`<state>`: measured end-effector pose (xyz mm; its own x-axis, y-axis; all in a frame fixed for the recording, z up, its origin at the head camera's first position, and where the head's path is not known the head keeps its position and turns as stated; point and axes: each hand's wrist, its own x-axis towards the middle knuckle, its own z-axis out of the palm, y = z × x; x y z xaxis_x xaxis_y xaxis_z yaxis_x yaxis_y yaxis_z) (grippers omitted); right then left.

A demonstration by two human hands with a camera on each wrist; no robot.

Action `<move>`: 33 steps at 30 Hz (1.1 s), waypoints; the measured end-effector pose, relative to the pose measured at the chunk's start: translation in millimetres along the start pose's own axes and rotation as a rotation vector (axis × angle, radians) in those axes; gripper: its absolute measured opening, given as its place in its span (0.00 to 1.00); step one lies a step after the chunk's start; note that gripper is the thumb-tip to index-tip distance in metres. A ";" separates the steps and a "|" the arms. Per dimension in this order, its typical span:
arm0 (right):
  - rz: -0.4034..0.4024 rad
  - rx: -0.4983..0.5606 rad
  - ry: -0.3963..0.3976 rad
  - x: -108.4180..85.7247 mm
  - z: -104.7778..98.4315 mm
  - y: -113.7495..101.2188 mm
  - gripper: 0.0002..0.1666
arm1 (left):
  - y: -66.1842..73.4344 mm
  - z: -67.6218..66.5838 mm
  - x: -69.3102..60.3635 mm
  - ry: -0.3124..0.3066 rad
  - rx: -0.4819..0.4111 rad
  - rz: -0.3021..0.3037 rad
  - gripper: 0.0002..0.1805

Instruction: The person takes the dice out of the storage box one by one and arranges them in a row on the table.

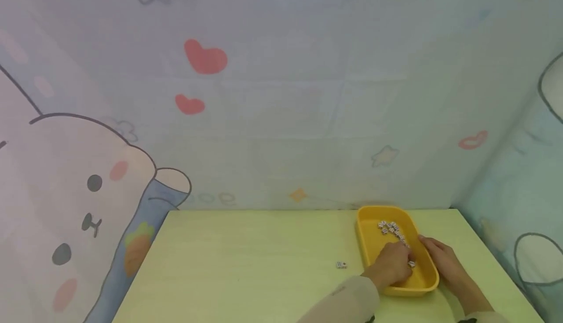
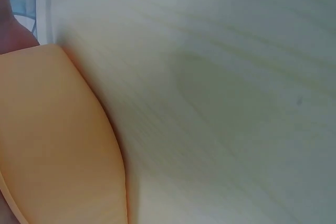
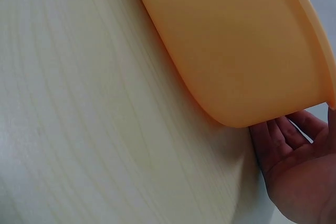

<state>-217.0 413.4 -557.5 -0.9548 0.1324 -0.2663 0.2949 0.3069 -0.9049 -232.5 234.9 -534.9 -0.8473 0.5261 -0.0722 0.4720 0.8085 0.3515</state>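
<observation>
Yellow tray (image 1: 374,246): right part of the table (image 1: 246,259); long axis runs away from the person, near end angled right.
White dice (image 1: 391,228): trailing inside, mostly far end.
Left hand (image 1: 393,263): inside, fingers bent; hold hidden, cannot tell.
Right hand (image 1: 445,260): fingers extended, touching tray's outer side.
Dice pair (image 1: 341,265): left of tray.

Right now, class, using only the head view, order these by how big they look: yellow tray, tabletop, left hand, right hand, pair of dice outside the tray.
1. Tabletop
2. Yellow tray
3. Left hand and right hand: too alike to rank
4. Pair of dice outside the tray
</observation>
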 end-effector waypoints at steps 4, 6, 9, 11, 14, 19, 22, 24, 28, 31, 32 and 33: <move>-0.011 -0.029 0.021 -0.9 -0.8 -0.2 0.52 | 3.5 3.8 2.6 0.024 -0.056 -0.052 0.07; -0.020 -0.038 0.034 0.3 -0.1 -0.3 0.51 | 1.9 4.3 4.4 0.028 -0.080 -0.060 0.06; -0.029 -0.039 0.044 0.8 0.0 1.0 0.50 | 0.6 6.1 6.9 0.030 -0.094 -0.054 0.05; -0.033 -0.055 0.041 0.4 -0.3 2.8 0.50 | 0.6 7.8 8.0 0.024 -0.082 -0.043 0.05; -0.028 -0.071 0.038 -1.2 -0.1 4.5 0.52 | 0.9 11.0 9.8 0.009 -0.055 -0.034 0.06; -0.039 -0.073 0.039 -2.9 -0.6 4.0 0.53 | 2.6 6.8 9.7 0.006 -0.007 -0.024 0.05; -0.042 -0.089 0.040 -2.4 -0.5 3.2 0.53 | 2.2 3.1 8.0 0.014 0.010 -0.010 0.05; -0.047 -0.103 0.049 -2.0 -0.7 2.1 0.53 | 1.7 -0.2 7.3 0.022 0.005 0.002 0.04; -0.061 -0.104 0.048 -4.0 1.4 4.0 0.52 | 0.3 4.8 5.0 0.035 0.014 0.007 0.05; -0.065 -0.117 0.057 -4.7 0.7 4.7 0.52 | 1.5 5.4 5.6 0.035 0.039 0.013 0.07; -0.062 -0.118 0.057 -4.7 0.7 5.8 0.53 | 1.9 6.0 4.9 0.034 0.048 0.014 0.08; -0.056 -0.125 0.060 -4.5 0.8 8.0 0.54 | 2.4 6.6 3.8 0.029 0.052 0.014 0.08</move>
<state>-210.4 414.5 -563.8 -0.9670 0.1667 -0.1929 0.2473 0.4299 -0.8684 -233.0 240.6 -540.5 -0.8471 0.5299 -0.0401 0.4950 0.8142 0.3033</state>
